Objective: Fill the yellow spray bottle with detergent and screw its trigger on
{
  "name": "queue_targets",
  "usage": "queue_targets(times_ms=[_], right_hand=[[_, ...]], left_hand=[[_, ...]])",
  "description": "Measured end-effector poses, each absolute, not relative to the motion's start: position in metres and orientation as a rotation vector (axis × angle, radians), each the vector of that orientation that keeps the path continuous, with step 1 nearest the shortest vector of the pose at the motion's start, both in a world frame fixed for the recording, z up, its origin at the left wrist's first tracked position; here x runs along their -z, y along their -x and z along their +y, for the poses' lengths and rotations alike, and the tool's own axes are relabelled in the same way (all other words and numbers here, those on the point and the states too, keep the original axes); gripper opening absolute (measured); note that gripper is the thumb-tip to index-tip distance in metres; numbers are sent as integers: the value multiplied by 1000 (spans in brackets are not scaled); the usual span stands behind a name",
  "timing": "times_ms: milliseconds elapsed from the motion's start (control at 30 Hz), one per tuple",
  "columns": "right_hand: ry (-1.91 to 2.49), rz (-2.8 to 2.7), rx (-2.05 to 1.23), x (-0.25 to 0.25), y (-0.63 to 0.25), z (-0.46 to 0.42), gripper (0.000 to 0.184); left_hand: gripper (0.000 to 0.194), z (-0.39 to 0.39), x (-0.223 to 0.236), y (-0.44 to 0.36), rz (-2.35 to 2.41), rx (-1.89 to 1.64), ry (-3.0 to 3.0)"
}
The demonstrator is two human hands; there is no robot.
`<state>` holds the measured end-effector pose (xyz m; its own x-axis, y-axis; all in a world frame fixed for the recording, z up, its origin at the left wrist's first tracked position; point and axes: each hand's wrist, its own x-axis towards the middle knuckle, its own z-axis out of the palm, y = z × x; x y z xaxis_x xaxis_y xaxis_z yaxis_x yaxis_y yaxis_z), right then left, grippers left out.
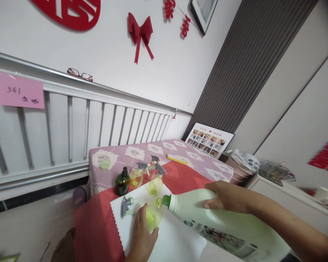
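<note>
My right hand (pixel 229 196) grips a large white jug (pixel 207 218) with a green neck, tipped on its side so the spout meets the mouth of a small yellow-green bottle (pixel 153 214). My left hand (pixel 142 236) is wrapped round that small bottle, which stands on a white cloth (pixel 175 240). A loose grey trigger sprayer head (pixel 125 205) lies on the cloth just left of the bottle.
Behind the cloth on the red tablecloth (pixel 98 225) stand a dark green pump bottle (pixel 122 182) and three yellow spray bottles (pixel 155 182). A yellow flat object (pixel 176 158) lies on the pink patterned cover. A white railing headboard (pixel 71 123) runs behind.
</note>
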<state>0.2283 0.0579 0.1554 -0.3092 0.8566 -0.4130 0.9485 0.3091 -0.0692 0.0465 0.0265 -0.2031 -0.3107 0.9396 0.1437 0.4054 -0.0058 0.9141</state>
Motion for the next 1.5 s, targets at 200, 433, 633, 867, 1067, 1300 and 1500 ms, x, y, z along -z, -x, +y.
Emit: queue_targets(times_ms=[200, 433, 633, 867, 1067, 1300, 1500], right_hand=[[-1626, 2274, 433, -155, -228, 59, 38], [-1645, 2257, 428, -156, -228, 58, 38], [-1623, 2300, 458, -154, -231, 60, 34], [-1624, 2296, 451, -158, -227, 56, 33], [-1611, 2296, 433, -155, -229, 58, 35], [-1613, 2298, 430, -154, -231, 59, 36], [-1624, 2291, 414, -155, -230, 57, 35]], left_hand=[[84, 26, 201, -47, 1749, -1283, -1393], [84, 26, 202, -48, 1750, -1268, -1385], [85, 27, 204, -47, 1750, -1244, -1393], [86, 27, 201, -47, 1748, -1241, -1397], [85, 25, 204, -46, 1745, -1269, -1401], [84, 25, 203, -46, 1753, -1276, -1399], [85, 24, 201, -46, 1746, -1286, -1392]])
